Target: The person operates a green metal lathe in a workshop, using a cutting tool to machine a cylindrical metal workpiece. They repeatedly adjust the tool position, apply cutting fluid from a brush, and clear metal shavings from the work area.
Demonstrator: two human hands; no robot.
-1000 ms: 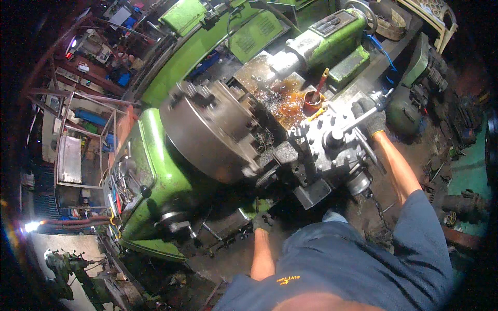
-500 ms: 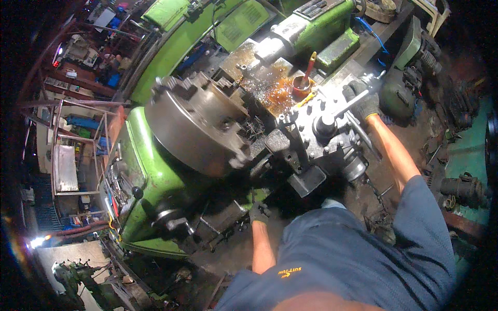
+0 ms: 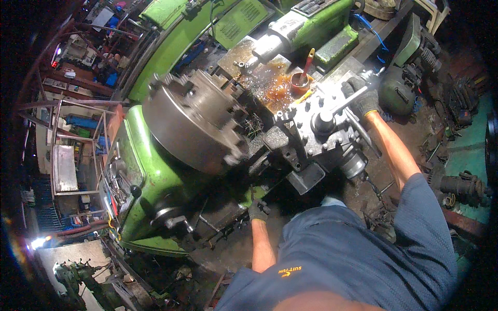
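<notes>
A green lathe carries a large steel chuck, its stepped jaws smeared as if turning. My right hand, in a dark glove, is closed at the outer end of the tool post lever; some of its fingers are hidden. Below that lever lies the bolted square tool post, with a tool block pointing at the chuck. Lower down, my gloved left hand is curled round a thin control lever at the machine's front. A red-handled brush stands in a small reddish cup behind the tool post.
Oily brown fluid and metal shavings lie beside the chuck. The green tailstock is at the back. Hand tools fill the headstock's left side. A drill chuck with its bit sits on the tool post's near side.
The chuck's jaws look different and blurred, so it appears to be rotating. Both hands keep their places. The whole view has shifted slightly.
</notes>
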